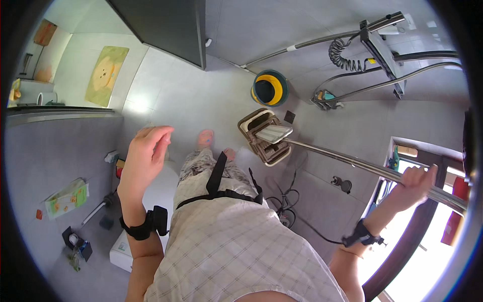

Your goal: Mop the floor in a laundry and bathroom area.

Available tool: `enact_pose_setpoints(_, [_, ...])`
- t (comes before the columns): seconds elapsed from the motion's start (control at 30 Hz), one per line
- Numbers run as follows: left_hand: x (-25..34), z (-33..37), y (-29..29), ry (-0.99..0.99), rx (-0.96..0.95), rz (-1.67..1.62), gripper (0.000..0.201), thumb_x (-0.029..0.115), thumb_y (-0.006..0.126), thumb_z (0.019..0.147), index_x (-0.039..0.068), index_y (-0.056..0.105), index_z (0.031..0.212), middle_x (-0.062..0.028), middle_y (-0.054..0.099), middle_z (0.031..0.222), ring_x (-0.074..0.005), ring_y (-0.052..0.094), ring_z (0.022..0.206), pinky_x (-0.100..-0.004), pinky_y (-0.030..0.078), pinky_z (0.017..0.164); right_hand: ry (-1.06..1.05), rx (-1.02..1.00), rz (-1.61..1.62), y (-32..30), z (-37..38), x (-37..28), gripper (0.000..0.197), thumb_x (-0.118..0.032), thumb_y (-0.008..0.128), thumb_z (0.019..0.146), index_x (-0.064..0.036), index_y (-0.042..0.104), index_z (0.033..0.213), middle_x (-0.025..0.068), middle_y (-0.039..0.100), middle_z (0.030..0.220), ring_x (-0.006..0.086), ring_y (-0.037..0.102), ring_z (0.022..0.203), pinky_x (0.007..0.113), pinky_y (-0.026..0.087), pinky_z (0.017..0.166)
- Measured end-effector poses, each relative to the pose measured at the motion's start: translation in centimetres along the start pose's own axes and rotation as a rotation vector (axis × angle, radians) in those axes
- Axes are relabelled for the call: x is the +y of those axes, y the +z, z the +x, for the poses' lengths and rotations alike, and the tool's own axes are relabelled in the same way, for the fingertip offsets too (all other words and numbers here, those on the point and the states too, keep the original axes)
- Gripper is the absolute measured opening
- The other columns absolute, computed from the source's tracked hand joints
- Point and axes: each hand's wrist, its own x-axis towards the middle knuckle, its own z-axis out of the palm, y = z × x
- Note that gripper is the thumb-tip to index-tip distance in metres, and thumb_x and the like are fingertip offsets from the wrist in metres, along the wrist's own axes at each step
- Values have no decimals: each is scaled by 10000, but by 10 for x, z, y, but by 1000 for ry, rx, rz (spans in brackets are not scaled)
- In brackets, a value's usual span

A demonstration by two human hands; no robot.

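My right hand (pixel 415 186) is wrapped round the metal pole of a flat mop (pixel 347 160), high up near the window. The pole slants down to the left, ending in a pale, flat mop head (pixel 274 133). That head is over a brown and beige mop bucket (pixel 245 126) on the floor; whether it touches the bucket, I cannot tell. My left hand (pixel 148 153) is raised on the other side of my body, away from the mop. Its fingers are loosely bent with the thumb apart, and nothing shows between them.
A dark green and yellow bucket (pixel 284 83) stands by the far wall. Black cables (pixel 287 201) lie right of my legs. A shower fixture (pixel 377 55) juts from the right wall, and a dark door (pixel 166 30) stands at the far left. Beside my left forearm hangs a toilet brush (pixel 100 207).
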Motion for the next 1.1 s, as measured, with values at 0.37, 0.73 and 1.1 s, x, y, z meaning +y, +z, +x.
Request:
enact_pose_setpoints(0.37, [8,-5,-9,3,-42,60,163,-13,510,797,5,562,950,-126,574,763,-209,567,648,-275,445,584,285,-114,-103,-11,-111,217,298,-161,520,860,-83,360,621,-14,342,461,66,321,400,234,271,351])
enact_pose_setpoints(0.73, [2,14,-2,-23,-63,-19,130,47,495,810,12,541,926,-121,567,767,-281,530,707,-350,416,655,9,-420,162,-42,35,-57,261,-155,365,912,-59,475,696,-45,231,496,36,212,394,167,161,363])
enact_pose_setpoints(1.1, [16,9,0,-57,-136,61,137,58,497,814,14,542,936,-130,568,804,-298,523,742,-352,408,683,151,10,-192,-15,-116,215,303,-148,527,854,-89,350,616,-9,368,482,66,335,398,221,281,359])
